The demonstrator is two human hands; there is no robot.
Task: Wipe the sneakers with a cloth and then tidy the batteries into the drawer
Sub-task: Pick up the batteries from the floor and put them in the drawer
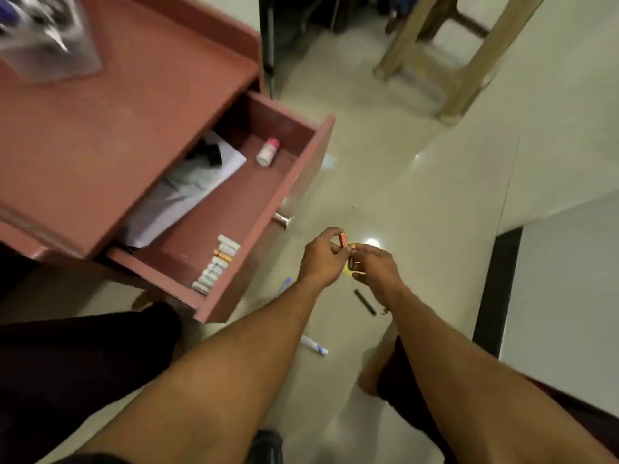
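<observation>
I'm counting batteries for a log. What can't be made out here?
Head view:
Row of batteries in the drawer: too blurred to count.
Yellow item in the right hand: mostly hidden by its fingers.
Clear bag on the cabinet: blurred, cut by the top edge.
Papers in the drawer: partly under the cabinet top.

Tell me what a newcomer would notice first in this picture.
Two bare hands meet mid-frame: the left hand pinches a small orange cylindrical battery, the right hand grips a small yellow object. Left of them, the open reddish-brown wooden drawer holds a neat row of white and orange batteries along its front wall.
</observation>
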